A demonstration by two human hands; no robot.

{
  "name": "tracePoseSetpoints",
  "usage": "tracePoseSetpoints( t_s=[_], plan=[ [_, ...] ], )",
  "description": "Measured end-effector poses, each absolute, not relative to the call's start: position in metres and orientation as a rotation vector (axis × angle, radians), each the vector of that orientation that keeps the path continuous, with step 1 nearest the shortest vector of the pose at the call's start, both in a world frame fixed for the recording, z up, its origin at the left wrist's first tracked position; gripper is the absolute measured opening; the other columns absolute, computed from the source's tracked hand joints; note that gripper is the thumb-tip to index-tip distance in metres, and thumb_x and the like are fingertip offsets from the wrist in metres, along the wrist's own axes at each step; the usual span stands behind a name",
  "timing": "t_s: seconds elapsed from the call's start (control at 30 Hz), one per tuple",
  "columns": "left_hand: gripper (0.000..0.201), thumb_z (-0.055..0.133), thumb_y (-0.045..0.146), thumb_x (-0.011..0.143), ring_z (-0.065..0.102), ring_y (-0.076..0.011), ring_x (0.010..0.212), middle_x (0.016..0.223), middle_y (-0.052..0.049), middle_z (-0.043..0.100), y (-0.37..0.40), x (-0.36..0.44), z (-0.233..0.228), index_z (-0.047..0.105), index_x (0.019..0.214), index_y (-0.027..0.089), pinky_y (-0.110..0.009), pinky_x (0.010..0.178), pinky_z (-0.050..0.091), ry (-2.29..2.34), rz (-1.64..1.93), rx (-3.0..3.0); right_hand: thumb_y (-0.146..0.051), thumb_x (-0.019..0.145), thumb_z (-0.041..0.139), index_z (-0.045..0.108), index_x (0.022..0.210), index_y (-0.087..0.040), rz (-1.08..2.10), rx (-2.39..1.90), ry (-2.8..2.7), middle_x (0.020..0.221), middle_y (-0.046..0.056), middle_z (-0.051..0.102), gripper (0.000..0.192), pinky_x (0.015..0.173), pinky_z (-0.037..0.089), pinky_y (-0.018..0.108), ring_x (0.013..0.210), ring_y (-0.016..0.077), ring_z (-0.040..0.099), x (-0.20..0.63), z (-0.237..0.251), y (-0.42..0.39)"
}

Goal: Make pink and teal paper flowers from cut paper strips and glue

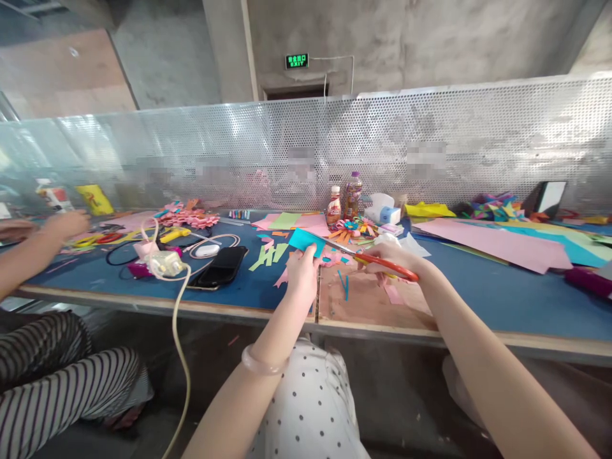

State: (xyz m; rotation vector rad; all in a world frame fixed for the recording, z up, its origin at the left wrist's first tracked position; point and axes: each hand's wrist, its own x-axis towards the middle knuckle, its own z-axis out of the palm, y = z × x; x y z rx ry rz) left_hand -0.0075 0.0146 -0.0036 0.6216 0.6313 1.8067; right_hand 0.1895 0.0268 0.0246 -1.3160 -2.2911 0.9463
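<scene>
My left hand (302, 268) pinches a small teal piece of paper (306, 241) and holds it up over the table's front edge. My right hand (389, 255) grips orange-handled scissors (382, 262), whose blades point left and meet the teal paper's right edge. A pale bangle sits on my left wrist. Paper scraps in pink, green and blue (268, 255) lie on the blue table (502, 296) just beyond both hands.
A black phone (220, 266), a white charger with cable (167, 262) and a white mouse lie at left. Two drink bottles (345, 199) stand behind. Large pink and teal sheets (502, 245) spread to the right. Another person's arm (33, 245) reaches in at far left. A perforated metal screen (430, 140) backs the table.
</scene>
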Motion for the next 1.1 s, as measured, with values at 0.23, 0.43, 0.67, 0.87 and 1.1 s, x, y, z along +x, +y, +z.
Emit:
tracePoseSetpoints(
  t_s=[0.23,0.43,0.67,0.87,1.1],
  plan=[
    [0.015,0.061,0.006,0.065,0.058,-0.0104,0.071,0.06,0.003,0.053,0.017,-0.008,-0.006,0.05,0.059,0.014,-0.03,0.078,0.049,0.659,1.803,0.62,-0.024,0.067,0.052,0.061,0.072,-0.016,0.859,-1.34,-2.314,0.052,-0.003,0.058,0.012,0.043,0.047,0.02,0.046,0.0146,0.062,0.188,0.024,0.026],
    [0.012,0.058,0.003,0.066,0.058,-0.009,0.069,0.064,0.002,0.056,0.015,-0.008,-0.003,0.054,0.064,0.014,-0.031,0.08,0.049,0.65,1.794,0.602,-0.027,0.068,0.053,0.061,0.073,-0.017,0.846,-1.311,-2.321,0.052,-0.004,0.056,0.013,0.041,0.047,0.02,0.046,0.0149,0.062,0.191,0.018,0.03],
    [0.01,0.058,0.004,0.067,0.06,-0.0106,0.073,0.066,0.001,0.058,0.018,-0.009,-0.006,0.055,0.064,0.014,-0.031,0.08,0.05,0.641,1.788,0.634,-0.03,0.068,0.055,0.06,0.075,-0.017,0.882,-1.282,-2.317,0.054,-0.004,0.056,0.015,0.039,0.045,0.021,0.043,0.014,0.059,0.193,0.015,0.033],
    [0.013,0.059,0.004,0.066,0.06,-0.0099,0.07,0.061,0.003,0.055,0.019,-0.009,-0.007,0.052,0.062,0.015,-0.028,0.076,0.05,0.665,1.785,0.613,-0.034,0.071,0.056,0.059,0.07,-0.016,0.838,-1.261,-2.309,0.046,-0.004,0.051,0.019,0.04,0.044,0.021,0.041,0.0124,0.055,0.191,0.017,0.029],
    [0.013,0.06,0.005,0.066,0.054,-0.0071,0.061,0.061,0.004,0.053,0.019,-0.01,-0.008,0.052,0.061,0.014,-0.029,0.075,0.05,0.638,1.791,0.642,-0.029,0.069,0.055,0.058,0.066,-0.017,0.854,-1.316,-2.278,0.041,-0.005,0.05,0.013,0.041,0.043,0.022,0.038,0.0121,0.052,0.189,0.017,0.027]
  ],
)
